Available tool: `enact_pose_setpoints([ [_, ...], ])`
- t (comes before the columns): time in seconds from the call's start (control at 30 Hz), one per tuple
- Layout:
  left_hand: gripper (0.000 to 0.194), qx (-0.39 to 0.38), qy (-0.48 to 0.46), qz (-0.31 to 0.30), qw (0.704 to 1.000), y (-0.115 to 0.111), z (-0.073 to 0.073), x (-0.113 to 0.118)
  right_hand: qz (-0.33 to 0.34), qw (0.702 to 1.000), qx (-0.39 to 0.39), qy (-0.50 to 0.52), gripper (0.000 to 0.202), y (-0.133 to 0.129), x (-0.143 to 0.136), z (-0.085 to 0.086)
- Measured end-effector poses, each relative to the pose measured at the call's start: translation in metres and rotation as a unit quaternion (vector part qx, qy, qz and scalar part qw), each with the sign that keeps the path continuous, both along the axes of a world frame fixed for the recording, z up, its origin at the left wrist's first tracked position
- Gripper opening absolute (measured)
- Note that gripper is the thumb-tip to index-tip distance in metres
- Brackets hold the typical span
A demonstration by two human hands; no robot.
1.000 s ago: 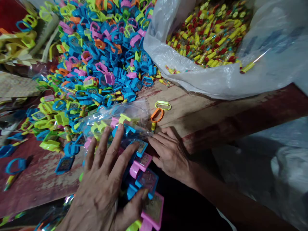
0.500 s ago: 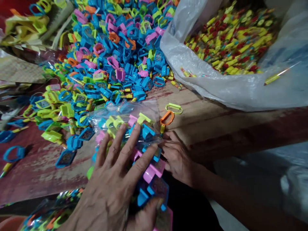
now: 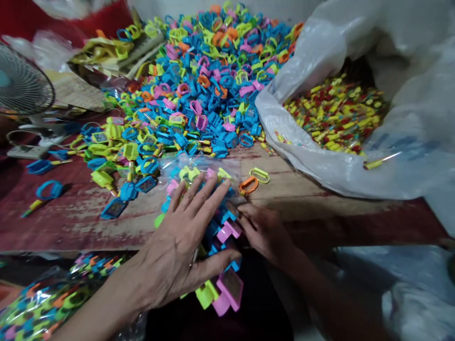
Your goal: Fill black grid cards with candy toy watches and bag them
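Note:
My left hand (image 3: 185, 237) lies spread and flat across a clear plastic bag (image 3: 234, 170) filled with toy watches in blue, pink and lime. Several watches stick out of its near end, over the table edge, among them a pink toy watch (image 3: 231, 286). At the bag's right side, my right hand (image 3: 265, 229) has its fingers curled closed on the bag's edge; the fingertips are partly hidden. Just beyond that hand lie an orange band (image 3: 249, 184) and a lime band (image 3: 259, 175).
A large heap of toy watches (image 3: 199, 94) covers the back of the table (image 3: 298, 184). To the right, a white sack (image 3: 320, 175) holds small yellow and red pieces. A fan (image 3: 24, 83) stands at left. A filled bag (image 3: 46, 303) lies below the table edge.
The view has tilted up and shifted, showing the fan and more of the heap. My left hand stays spread on the bag; my right hand remains at its right side.

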State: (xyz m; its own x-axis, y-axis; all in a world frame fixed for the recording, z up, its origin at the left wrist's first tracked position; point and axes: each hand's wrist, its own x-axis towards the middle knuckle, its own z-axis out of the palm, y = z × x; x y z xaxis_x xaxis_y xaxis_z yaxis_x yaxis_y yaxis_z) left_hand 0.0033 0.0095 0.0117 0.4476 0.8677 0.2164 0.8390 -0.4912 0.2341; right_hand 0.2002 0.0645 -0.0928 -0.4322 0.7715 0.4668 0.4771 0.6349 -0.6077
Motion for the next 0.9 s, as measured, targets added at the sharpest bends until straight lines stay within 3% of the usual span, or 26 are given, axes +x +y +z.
enact_pose_setpoints([
  [0.1, 0.071, 0.034, -0.107, 0.035, 0.993, -0.005, 0.011, -0.007, -0.088, 0.995, 0.051, 0.021, 0.003, -0.002, -0.001, 0.010],
  [0.17, 0.060, 0.055, -0.162, 0.096, 0.981, -0.009, 0.016, -0.016, -0.107, 0.992, 0.072, 0.007, 0.011, 0.002, -0.005, 0.015],
  [0.23, 0.054, 0.057, -0.186, 0.178, 0.965, -0.014, 0.015, -0.031, -0.100, 0.992, 0.076, -0.005, 0.019, 0.007, -0.008, 0.019],
  [0.33, 0.056, -0.018, -0.256, 0.253, 0.933, -0.020, -0.002, -0.059, -0.039, 0.997, 0.058, -0.030, 0.010, 0.012, -0.009, 0.025],
  [0.43, 0.052, -0.140, -0.440, 0.235, 0.855, -0.023, -0.030, -0.078, 0.007, 0.998, 0.065, -0.016, 0.018, 0.010, -0.009, 0.032],
  [0.53, 0.043, -0.205, -0.524, 0.214, 0.799, -0.022, -0.054, -0.079, 0.007, 0.993, 0.114, -0.005, 0.016, 0.002, -0.009, 0.037],
  [0.63, 0.038, -0.207, -0.543, 0.223, 0.783, -0.020, -0.066, -0.070, -0.017, 0.991, 0.131, -0.028, 0.011, -0.004, -0.008, 0.038],
  [0.8, 0.040, -0.158, -0.544, 0.245, 0.787, -0.019, -0.070, -0.064, -0.009, 0.985, 0.172, -0.022, 0.013, -0.003, -0.003, 0.033],
  [0.9, 0.051, -0.175, -0.557, 0.206, 0.785, -0.014, -0.075, -0.065, 0.014, 0.984, 0.179, -0.024, 0.018, 0.003, 0.001, 0.030],
])
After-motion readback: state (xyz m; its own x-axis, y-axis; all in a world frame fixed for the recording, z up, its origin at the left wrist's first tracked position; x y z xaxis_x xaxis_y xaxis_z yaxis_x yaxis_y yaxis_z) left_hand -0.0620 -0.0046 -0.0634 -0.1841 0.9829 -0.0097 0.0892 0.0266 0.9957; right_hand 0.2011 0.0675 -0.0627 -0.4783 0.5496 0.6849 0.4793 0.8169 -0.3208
